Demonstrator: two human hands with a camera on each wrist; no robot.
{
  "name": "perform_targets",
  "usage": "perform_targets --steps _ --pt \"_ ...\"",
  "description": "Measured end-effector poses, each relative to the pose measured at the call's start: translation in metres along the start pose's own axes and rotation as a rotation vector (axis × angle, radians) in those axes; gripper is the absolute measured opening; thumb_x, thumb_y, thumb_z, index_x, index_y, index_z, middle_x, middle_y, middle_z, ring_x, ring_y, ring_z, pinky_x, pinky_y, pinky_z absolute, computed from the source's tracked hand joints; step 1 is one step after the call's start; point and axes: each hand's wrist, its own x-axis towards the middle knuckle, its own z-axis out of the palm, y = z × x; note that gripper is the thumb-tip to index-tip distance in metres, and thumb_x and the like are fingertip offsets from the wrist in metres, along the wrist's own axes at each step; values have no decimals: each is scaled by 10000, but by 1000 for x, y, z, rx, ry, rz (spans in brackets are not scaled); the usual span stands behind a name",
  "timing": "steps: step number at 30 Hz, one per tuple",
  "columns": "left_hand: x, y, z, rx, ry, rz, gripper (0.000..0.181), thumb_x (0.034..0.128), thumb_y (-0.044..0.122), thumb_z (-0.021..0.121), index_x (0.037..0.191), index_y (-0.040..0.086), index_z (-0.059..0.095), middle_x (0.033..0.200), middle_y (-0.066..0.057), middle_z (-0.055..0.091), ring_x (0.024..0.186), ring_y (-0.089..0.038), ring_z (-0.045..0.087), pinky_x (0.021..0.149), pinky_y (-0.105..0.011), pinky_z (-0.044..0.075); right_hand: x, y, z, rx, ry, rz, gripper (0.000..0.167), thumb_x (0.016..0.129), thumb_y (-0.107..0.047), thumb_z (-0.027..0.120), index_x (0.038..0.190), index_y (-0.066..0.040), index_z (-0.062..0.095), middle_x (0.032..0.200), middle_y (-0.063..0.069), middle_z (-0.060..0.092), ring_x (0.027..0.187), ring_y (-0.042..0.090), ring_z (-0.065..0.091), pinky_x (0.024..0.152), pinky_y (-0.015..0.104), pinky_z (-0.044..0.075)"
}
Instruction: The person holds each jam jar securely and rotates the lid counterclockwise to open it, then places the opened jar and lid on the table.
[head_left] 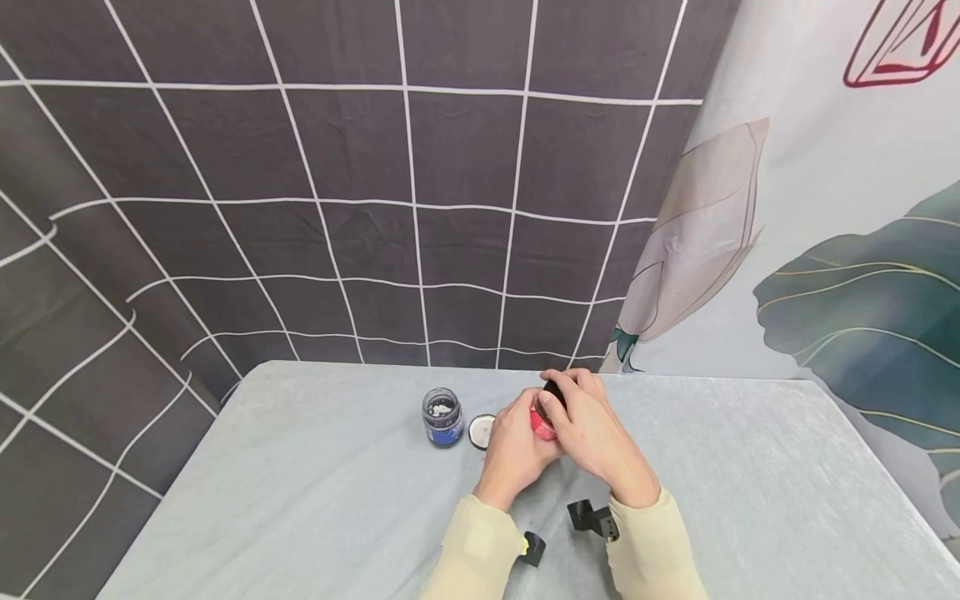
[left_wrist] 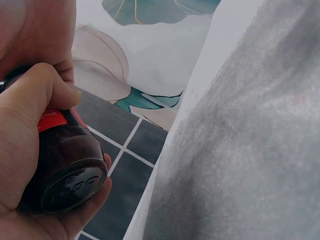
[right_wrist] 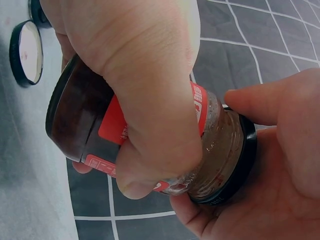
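Note:
My left hand [head_left: 516,446] grips a dark glass jar with a red label [head_left: 542,426], its fingers and thumb wrapped round the body. In the left wrist view the jar's base [left_wrist: 75,187] faces the camera. My right hand [head_left: 596,427] holds the jar's black lid [right_wrist: 249,150] at the mouth, fingers round its rim. Clear glass shows between label and lid in the right wrist view; I cannot tell how tightly the lid sits. To the left, a jar with a blue label [head_left: 446,435] stands uncovered, with something white inside. Beside it a loose lid [head_left: 482,431] lies white inner side up, partly behind my left hand.
A pale grey cloth covers the table [head_left: 300,483]. A dark curtain with white grid lines [head_left: 360,167] hangs along the back and left, and a leaf-patterned one [head_left: 750,317] on the right. Black wrist-camera mounts [head_left: 592,518] stick out from the sleeves.

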Motion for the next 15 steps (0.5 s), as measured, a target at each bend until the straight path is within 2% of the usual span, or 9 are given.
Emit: perform_targets --steps 15 --pt "0 -1 1 4 -9 -6 584 722 282 841 1231 95 625 1081 -42 708 946 -191 677 839 -333 541 -1 0 -2 9 -12 -16 331 1030 -191 523 1284 -7 629 1186 183 566 1175 372 467 976 518 430"
